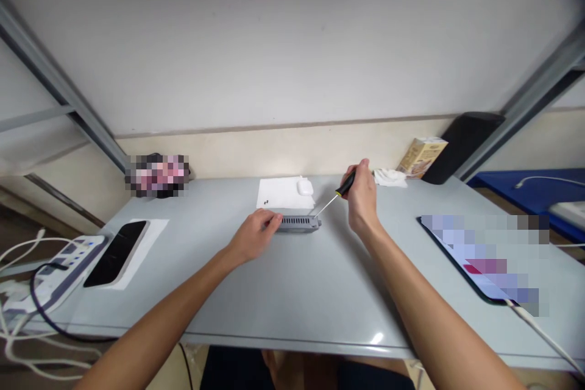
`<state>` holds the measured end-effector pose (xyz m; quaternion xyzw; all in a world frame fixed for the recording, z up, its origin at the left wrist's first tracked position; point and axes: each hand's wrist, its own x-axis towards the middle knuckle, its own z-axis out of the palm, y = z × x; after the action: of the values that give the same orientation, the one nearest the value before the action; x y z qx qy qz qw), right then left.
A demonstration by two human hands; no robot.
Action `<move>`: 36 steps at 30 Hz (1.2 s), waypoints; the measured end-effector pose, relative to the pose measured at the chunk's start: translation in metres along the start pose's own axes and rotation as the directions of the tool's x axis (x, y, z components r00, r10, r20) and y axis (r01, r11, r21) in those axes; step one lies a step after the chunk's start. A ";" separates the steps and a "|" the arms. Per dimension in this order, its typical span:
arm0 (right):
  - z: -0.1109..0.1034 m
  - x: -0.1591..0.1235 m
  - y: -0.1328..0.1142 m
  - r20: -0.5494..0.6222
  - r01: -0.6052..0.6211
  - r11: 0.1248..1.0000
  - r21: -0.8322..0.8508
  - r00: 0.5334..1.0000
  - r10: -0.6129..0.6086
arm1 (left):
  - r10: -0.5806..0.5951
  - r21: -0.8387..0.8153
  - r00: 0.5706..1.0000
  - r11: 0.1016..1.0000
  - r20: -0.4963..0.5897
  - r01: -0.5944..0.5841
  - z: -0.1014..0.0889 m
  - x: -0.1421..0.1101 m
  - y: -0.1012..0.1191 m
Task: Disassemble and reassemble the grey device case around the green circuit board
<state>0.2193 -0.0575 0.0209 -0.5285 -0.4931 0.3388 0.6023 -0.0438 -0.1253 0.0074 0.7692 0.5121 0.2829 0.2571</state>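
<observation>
A grey slotted plastic device stands on the desk in front of me. My left hand is closed on its left end, thumb on the top edge. In my right hand is a screwdriver with a black and yellow handle, the fingers wrapped round it. The thin shaft slants down to the left, and its tip meets the device's top near the right end. Behind the device lies white paper with a white earbud case and a few tiny dark bits, perhaps screws, on it.
On the left are a dark phone on paper and a power strip with tangled cables. A lit tablet with a cable lies right. Crumpled tissue, a yellow box and a black cylinder stand at the back right.
</observation>
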 end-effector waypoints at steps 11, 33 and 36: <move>0.037 -0.018 0.020 0.176 -0.222 0.949 0.223 0.967 0.185 | -0.023 0.009 0.976 1.000 -0.216 0.025 -0.005 0.011 -0.019; 0.043 -0.027 0.027 0.256 -0.239 0.967 0.086 0.944 0.210 | 0.065 0.447 0.987 0.894 -0.148 0.009 -0.005 0.013 -0.049; 0.042 -0.025 0.028 0.252 -0.280 0.954 0.108 0.936 0.246 | 0.076 0.423 0.984 0.906 -0.161 -0.001 -0.005 0.014 -0.048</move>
<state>0.1752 -0.0624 -0.0143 -0.5017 -0.4601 0.5111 0.5248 -0.0738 -0.0956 -0.0192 0.7889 0.5661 0.2366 0.0339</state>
